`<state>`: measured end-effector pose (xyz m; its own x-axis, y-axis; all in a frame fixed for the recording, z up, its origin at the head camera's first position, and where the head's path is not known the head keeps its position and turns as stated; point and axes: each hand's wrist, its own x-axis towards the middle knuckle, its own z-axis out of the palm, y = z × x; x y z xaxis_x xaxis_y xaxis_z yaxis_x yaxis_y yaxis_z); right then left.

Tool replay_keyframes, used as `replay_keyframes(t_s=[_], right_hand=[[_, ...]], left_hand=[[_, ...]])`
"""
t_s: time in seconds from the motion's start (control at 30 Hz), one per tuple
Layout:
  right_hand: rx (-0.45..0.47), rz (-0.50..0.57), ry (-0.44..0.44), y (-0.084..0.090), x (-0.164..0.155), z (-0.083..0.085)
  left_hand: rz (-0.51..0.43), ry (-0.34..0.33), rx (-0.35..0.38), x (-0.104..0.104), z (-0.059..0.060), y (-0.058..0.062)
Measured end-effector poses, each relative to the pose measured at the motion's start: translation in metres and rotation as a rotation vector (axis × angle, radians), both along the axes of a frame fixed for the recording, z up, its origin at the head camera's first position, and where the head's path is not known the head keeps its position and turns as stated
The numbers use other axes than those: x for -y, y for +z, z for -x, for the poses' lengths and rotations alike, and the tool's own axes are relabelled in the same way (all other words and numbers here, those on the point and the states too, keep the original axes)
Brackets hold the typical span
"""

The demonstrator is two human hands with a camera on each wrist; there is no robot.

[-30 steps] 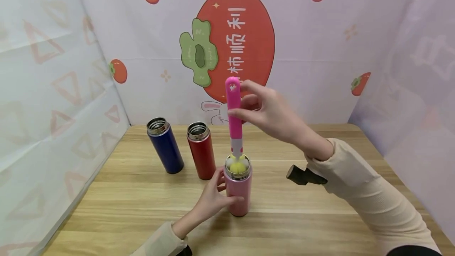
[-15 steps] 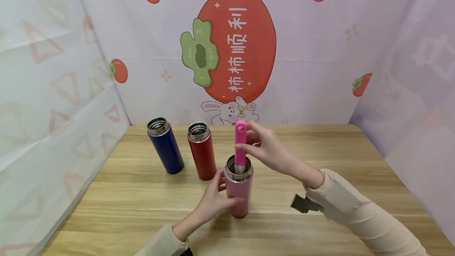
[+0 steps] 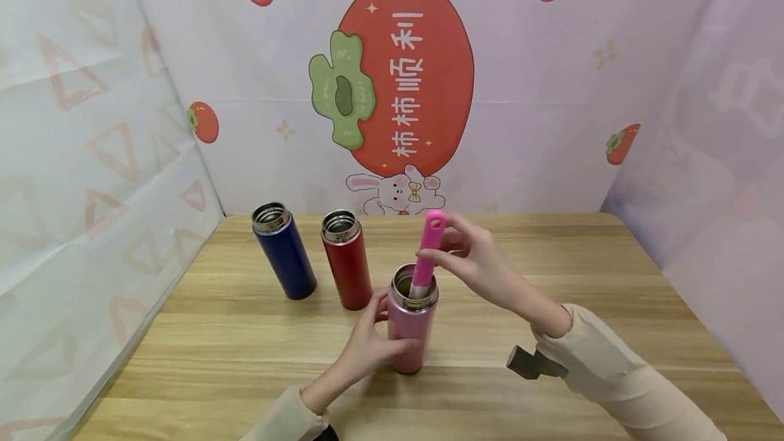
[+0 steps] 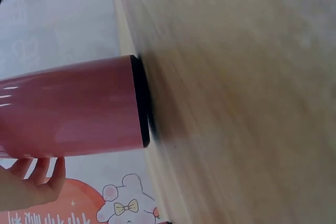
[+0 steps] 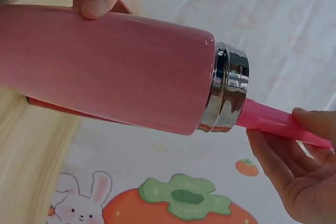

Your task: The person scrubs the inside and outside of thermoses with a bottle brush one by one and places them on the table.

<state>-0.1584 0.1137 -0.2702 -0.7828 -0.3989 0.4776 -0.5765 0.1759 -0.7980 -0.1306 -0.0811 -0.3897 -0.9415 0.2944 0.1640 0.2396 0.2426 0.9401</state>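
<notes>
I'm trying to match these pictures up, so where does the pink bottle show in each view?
Head: the pink bottle stands below centre, slightly right, gripped by the left hand.
Left wrist: the pink bottle appears sideways at middle left, cut off by the left edge.
Right wrist: the pink bottle appears sideways across the upper left, mouth towards the right.
Shared landmark: the printed rabbit, at the bottom in both wrist views.

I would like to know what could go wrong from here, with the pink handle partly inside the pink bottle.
The pink handle leans to one side in the pink bottle, so a hard sideways push might tip the bottle, although the left hand grips it. The red bottle stands close to the left hand; a careless move could knock it over. The right hand pinches the handle, which might slip.
</notes>
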Motion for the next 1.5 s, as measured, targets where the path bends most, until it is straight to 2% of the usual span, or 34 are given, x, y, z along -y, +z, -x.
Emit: replay_keyframes(t_s=[0.1,0.2,0.33,0.5,0.6,0.63,0.73,0.8,0.83,0.87,0.97,1.07,1.27,1.5], right_hand=[[0.046,0.081,-0.017,-0.007,-0.007,-0.001],[0.094,0.173,-0.044,-0.014,-0.014,-0.004],[0.154,0.289,-0.096,-0.023,-0.020,-0.010],[0.223,0.429,-0.134,-0.038,-0.025,-0.015],[0.222,0.505,-0.116,-0.051,-0.029,-0.013],[0.207,0.558,-0.070,-0.070,-0.034,-0.004],[0.165,0.641,0.021,-0.094,-0.043,0.007],[0.162,0.676,0.025,-0.098,-0.045,0.005],[0.162,0.686,0.020,-0.098,-0.045,0.003],[0.168,0.674,-0.026,-0.083,-0.042,-0.007],[0.210,0.703,-0.125,-0.063,-0.036,-0.024],[0.234,0.779,-0.155,-0.054,-0.037,-0.031],[0.241,0.928,-0.144,-0.051,-0.047,-0.034],[0.236,0.992,-0.181,-0.052,-0.058,-0.034]], left_hand=[[0.037,0.049,-0.046,0.002,0.003,-0.006],[0.057,0.082,-0.131,0.006,0.004,-0.009],[0.100,0.104,-0.245,0.012,0.001,-0.006],[0.203,0.129,-0.338,0.016,-0.004,0.001],[0.255,0.146,-0.368,0.018,-0.008,0.004],[0.274,0.154,-0.374,0.018,-0.009,0.004],[0.344,0.194,-0.396,0.019,-0.013,0.006],[0.372,0.210,-0.427,0.019,-0.014,0.006],[0.383,0.216,-0.445,0.020,-0.015,0.006],[0.390,0.218,-0.465,0.020,-0.015,0.007],[0.387,0.206,-0.519,0.021,-0.016,0.007],[0.398,0.201,-0.548,0.023,-0.016,0.007],[0.476,0.232,-0.617,0.027,-0.018,0.005],[0.535,0.234,-0.685,0.032,-0.021,0.004]])
